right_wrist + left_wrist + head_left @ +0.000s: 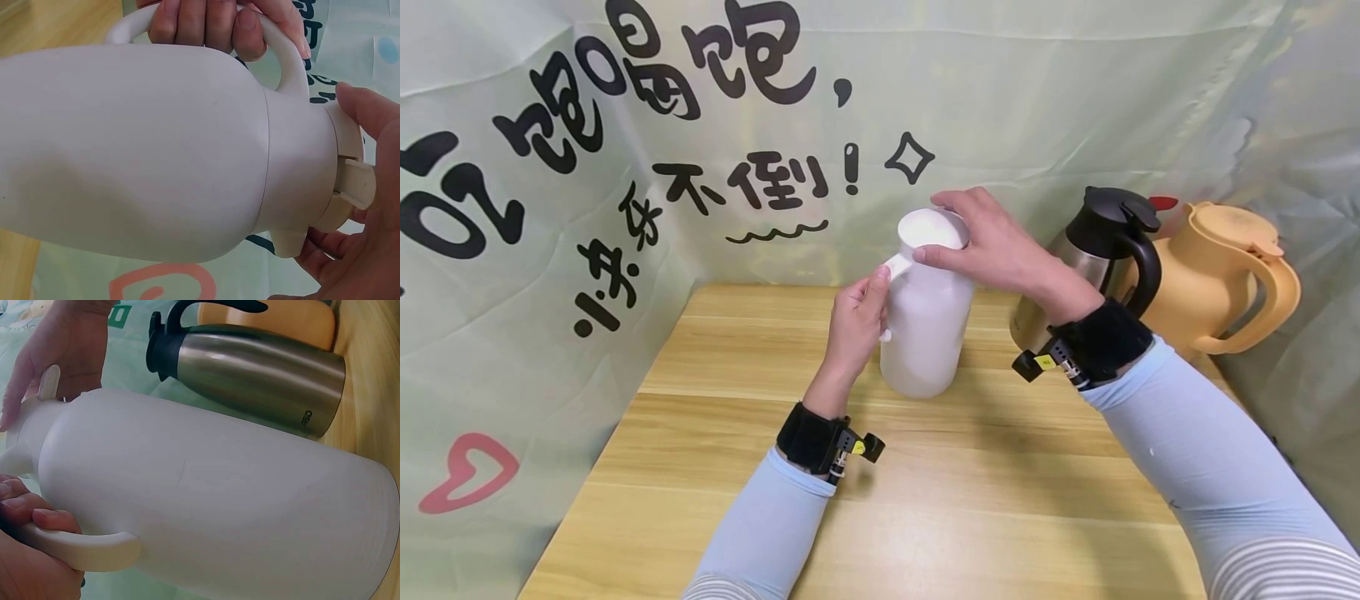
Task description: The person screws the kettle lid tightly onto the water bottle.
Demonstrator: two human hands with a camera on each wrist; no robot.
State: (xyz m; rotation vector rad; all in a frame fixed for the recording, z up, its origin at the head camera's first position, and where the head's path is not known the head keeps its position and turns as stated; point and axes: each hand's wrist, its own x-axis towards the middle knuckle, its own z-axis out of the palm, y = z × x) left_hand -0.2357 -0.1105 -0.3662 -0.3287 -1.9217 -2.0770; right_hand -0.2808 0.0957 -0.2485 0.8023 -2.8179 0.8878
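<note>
A white thermos jug [925, 342] stands upright on the wooden table. My left hand [853, 325] grips its handle [103, 553], and in the right wrist view several fingers [206, 25] show curled through the loop. At the top, my right hand [1000, 246] holds the round white lid [931, 227], thumb on the near side and fingers round the far side. A small tab [359, 182] juts out from the lid beside the right palm. Below it, the spout [289, 242] points away from the handle, close to the right fingertips.
To the right stands a steel thermos jug [262, 381] with a black lid and handle. Beside it is an orange jug [1187, 283]. A pale cloth backdrop [1037, 92] with black lettering rises behind and at both sides of the wooden table [715, 467].
</note>
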